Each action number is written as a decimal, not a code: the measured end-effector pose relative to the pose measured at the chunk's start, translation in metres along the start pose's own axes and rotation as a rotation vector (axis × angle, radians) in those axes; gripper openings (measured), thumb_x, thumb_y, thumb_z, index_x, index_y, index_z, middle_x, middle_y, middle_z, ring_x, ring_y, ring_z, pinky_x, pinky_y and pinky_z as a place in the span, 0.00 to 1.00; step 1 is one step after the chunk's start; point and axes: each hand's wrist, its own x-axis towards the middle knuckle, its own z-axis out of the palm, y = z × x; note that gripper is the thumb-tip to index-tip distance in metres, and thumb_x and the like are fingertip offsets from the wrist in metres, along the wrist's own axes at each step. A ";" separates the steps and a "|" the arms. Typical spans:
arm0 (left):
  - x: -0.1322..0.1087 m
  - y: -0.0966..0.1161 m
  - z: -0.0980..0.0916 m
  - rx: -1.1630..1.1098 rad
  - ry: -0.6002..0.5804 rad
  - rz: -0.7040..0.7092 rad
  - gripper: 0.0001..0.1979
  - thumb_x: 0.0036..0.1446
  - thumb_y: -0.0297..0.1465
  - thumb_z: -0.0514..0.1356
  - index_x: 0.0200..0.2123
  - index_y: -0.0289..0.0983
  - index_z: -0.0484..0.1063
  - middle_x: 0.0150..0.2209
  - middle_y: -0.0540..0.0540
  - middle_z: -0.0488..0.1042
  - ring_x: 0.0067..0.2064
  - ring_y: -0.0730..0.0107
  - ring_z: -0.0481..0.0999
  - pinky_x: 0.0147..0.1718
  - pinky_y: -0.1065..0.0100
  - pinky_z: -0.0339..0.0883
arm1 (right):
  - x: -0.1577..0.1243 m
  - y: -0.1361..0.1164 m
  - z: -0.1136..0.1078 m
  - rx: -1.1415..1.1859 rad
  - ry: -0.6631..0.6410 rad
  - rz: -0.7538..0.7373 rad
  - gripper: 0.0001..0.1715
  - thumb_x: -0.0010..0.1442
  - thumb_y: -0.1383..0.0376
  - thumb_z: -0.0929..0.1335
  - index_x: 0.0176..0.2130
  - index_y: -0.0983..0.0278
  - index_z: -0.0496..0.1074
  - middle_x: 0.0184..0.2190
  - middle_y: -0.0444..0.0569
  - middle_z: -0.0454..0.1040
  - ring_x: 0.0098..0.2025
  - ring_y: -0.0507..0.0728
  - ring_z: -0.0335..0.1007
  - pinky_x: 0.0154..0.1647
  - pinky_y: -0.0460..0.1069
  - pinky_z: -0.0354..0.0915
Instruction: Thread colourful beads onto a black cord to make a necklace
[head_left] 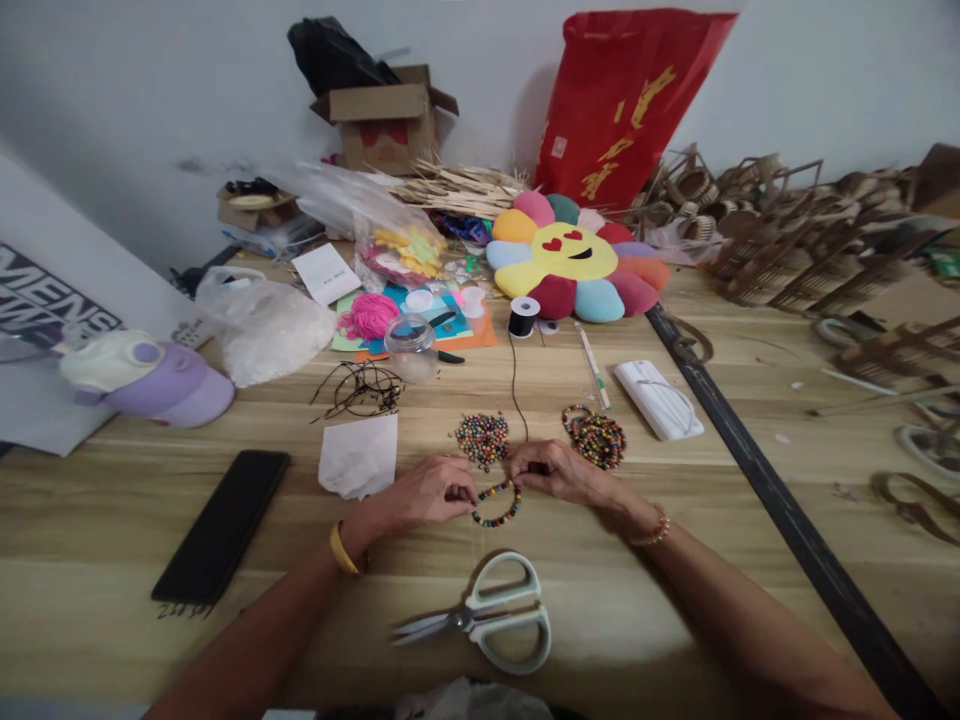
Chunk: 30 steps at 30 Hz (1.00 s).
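Observation:
My left hand and my right hand rest on the wooden table, each pinching one end of a small loop of coloured beads lying between them. A thin black cord runs from the loop up to a black thread spool. Just beyond my fingers lies a loose pile of coloured beads. A heap of finished bead bracelets sits beside my right hand. White-handled scissors lie near the front edge, below the loop.
A black phone and a white paper scrap lie at left. A purple cap, plastic bags, pink yarn, a flower cushion, a white packet and a red bag stand further back. Wooden craft pieces crowd the right.

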 end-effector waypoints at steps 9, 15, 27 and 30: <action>-0.001 -0.002 0.001 -0.037 0.012 0.025 0.05 0.52 0.23 0.60 0.30 0.37 0.76 0.31 0.48 0.75 0.34 0.68 0.74 0.33 0.71 0.64 | 0.000 0.004 0.002 -0.006 0.007 -0.004 0.06 0.61 0.68 0.66 0.33 0.67 0.72 0.29 0.47 0.71 0.30 0.51 0.65 0.31 0.44 0.60; -0.002 -0.001 0.004 -0.026 -0.051 0.050 0.07 0.52 0.24 0.61 0.32 0.38 0.79 0.30 0.47 0.73 0.32 0.69 0.72 0.31 0.71 0.62 | -0.001 0.004 0.002 0.008 0.001 -0.010 0.07 0.62 0.67 0.66 0.33 0.67 0.72 0.30 0.47 0.71 0.31 0.51 0.65 0.32 0.44 0.61; -0.002 0.005 0.004 0.113 -0.088 0.058 0.07 0.52 0.24 0.61 0.32 0.39 0.78 0.29 0.48 0.72 0.33 0.68 0.72 0.31 0.71 0.60 | 0.000 -0.001 0.000 -0.014 0.009 -0.001 0.06 0.61 0.69 0.66 0.32 0.67 0.72 0.28 0.46 0.71 0.30 0.51 0.65 0.31 0.43 0.59; -0.002 0.003 0.006 0.116 -0.086 0.065 0.06 0.51 0.24 0.62 0.32 0.39 0.78 0.30 0.48 0.73 0.33 0.69 0.72 0.32 0.72 0.60 | 0.000 0.000 0.000 -0.001 0.009 0.002 0.06 0.61 0.68 0.66 0.32 0.67 0.72 0.29 0.46 0.71 0.30 0.51 0.65 0.31 0.43 0.60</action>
